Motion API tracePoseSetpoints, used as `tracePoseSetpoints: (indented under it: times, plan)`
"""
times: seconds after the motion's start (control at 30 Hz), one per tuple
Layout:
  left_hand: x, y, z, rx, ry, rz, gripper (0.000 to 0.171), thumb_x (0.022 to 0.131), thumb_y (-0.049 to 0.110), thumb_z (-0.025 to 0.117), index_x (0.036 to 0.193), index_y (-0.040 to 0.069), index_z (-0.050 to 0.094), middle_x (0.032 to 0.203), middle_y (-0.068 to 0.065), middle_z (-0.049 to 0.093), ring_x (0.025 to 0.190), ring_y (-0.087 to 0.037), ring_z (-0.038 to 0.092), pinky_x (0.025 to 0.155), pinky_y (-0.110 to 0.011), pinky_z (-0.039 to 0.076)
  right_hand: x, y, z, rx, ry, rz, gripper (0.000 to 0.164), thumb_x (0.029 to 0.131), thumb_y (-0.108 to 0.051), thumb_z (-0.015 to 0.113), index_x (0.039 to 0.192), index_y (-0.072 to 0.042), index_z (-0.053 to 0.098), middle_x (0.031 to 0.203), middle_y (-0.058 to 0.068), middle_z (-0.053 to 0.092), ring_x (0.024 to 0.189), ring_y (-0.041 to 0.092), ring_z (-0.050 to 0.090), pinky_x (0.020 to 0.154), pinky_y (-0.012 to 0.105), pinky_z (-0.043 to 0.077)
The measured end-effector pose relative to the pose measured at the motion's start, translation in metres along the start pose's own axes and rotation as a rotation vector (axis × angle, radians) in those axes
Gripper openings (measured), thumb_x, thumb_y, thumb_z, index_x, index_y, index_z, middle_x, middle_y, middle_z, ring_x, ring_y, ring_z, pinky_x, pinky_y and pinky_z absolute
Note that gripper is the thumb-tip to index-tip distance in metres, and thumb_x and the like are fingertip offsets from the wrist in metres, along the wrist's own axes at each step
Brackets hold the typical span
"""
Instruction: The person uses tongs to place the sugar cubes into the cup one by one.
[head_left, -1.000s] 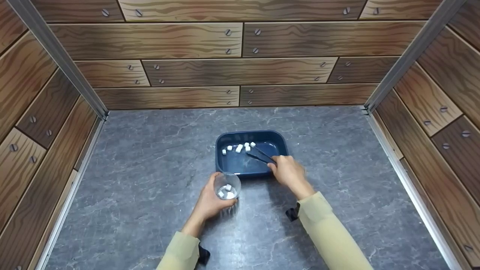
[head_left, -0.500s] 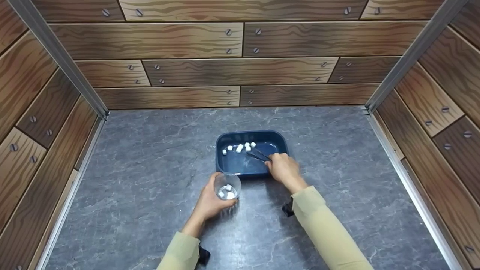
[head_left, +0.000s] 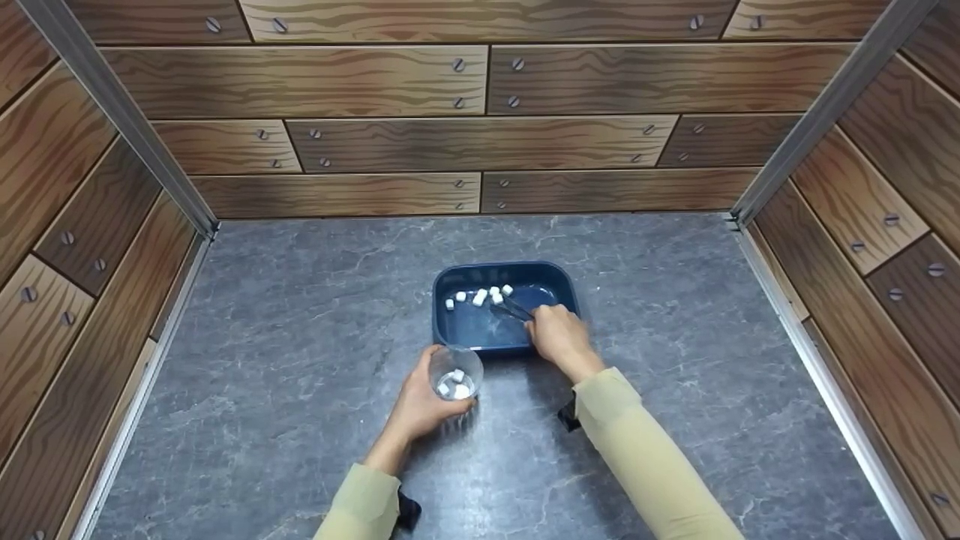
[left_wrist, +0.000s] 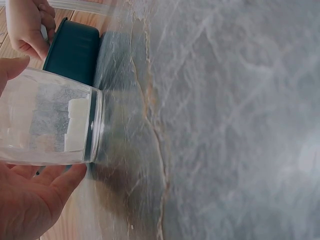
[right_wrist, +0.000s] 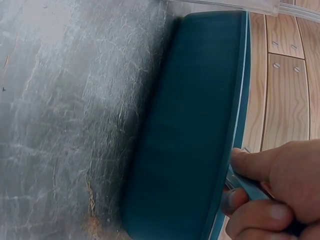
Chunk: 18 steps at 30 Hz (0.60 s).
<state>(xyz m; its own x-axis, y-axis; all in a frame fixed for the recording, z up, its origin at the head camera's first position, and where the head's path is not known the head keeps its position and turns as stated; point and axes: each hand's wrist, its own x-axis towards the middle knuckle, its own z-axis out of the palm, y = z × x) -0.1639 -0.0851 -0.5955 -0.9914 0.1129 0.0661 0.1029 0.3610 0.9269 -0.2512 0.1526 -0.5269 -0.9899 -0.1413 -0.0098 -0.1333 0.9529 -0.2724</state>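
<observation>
My left hand (head_left: 424, 401) grips a clear plastic cup (head_left: 456, 360) standing on the table, thumb and fingers on opposite sides. White cubes (left_wrist: 77, 125) lie at the cup's bottom. Behind the cup is a dark blue tray (head_left: 480, 337) with several small white cubes (head_left: 480, 297) along its far left part. My right hand (head_left: 559, 334) holds dark tongs (head_left: 516, 307) over the tray's right front rim. Their tips reach down beside a cube (head_left: 497, 298); whether they touch it cannot be made out. The right wrist view shows thumb and fingers pinching the tongs (right_wrist: 250, 187), the tray wall hiding their tips.
The grey marbled table (head_left: 300, 337) stretches around tray and cup. Wood-patterned panels (head_left: 390, 142) stand at the back and both sides, with metal rails (head_left: 817, 352) along the edges. The tray's raised wall (right_wrist: 195, 120) is beside my right hand.
My right hand has moved left and slightly farther into the tray. The tongs' arms have drawn closer together near the cubes. My left hand and the cup have stayed put.
</observation>
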Motion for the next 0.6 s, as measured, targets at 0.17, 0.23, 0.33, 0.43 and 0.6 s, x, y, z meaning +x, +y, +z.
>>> tracePoseSetpoints:
  times: [0.17, 0.23, 0.33, 0.43, 0.6]
  plan:
    - [-0.0002, 0.0003, -0.0003, 0.008, -0.005, -0.007, 0.099, 0.059, 0.026, 0.092, 0.141, 0.006, 0.040, 0.127, -0.018, 0.056, 0.113, -0.032, 0.055, 0.096, -0.047, 0.045, 0.0025, -0.0006, 0.0012, -0.009, -0.004, 0.005, 0.021, 0.096, -0.022, 0.062, 0.085, -0.007, 0.070, 0.086, 0.018, 0.069, 0.077, 0.039, 0.066, 0.062, 0.053, 0.052]
    - [-0.0004, 0.0006, -0.0005, 0.009, -0.008, -0.014, 0.100, 0.060, 0.027, 0.092, 0.142, 0.007, 0.039, 0.127, -0.018, 0.056, 0.113, -0.032, 0.055, 0.096, -0.047, 0.045, 0.0032, -0.0006, 0.0018, -0.011, -0.005, 0.007, 0.020, 0.096, -0.022, 0.061, 0.087, -0.007, 0.071, 0.087, 0.018, 0.069, 0.077, 0.039, 0.066, 0.062, 0.054, 0.052]
    - [-0.0004, 0.0008, -0.0006, 0.010, -0.009, -0.018, 0.099, 0.060, 0.027, 0.092, 0.141, 0.008, 0.039, 0.127, -0.017, 0.056, 0.113, -0.032, 0.055, 0.095, -0.048, 0.046, 0.0037, -0.0003, 0.0025, -0.014, -0.010, 0.010, 0.020, 0.096, -0.022, 0.061, 0.090, -0.007, 0.071, 0.089, 0.019, 0.069, 0.079, 0.040, 0.066, 0.063, 0.055, 0.052]
    - [-0.0004, 0.0008, -0.0007, 0.014, -0.007, -0.016, 0.099, 0.060, 0.028, 0.092, 0.141, 0.008, 0.040, 0.126, -0.017, 0.057, 0.112, -0.032, 0.056, 0.094, -0.048, 0.046, 0.0046, 0.0001, 0.0034, -0.020, -0.012, 0.011, 0.020, 0.097, -0.022, 0.060, 0.092, -0.007, 0.072, 0.090, 0.019, 0.070, 0.080, 0.040, 0.067, 0.064, 0.056, 0.052]
    - [-0.0002, 0.0005, -0.0003, 0.018, -0.004, -0.014, 0.098, 0.060, 0.027, 0.092, 0.140, 0.008, 0.040, 0.126, -0.017, 0.057, 0.112, -0.032, 0.056, 0.094, -0.048, 0.046, 0.0067, 0.0010, 0.0043, -0.036, -0.009, 0.019, 0.019, 0.096, -0.022, 0.061, 0.093, -0.007, 0.073, 0.091, 0.018, 0.070, 0.081, 0.040, 0.067, 0.064, 0.056, 0.052]
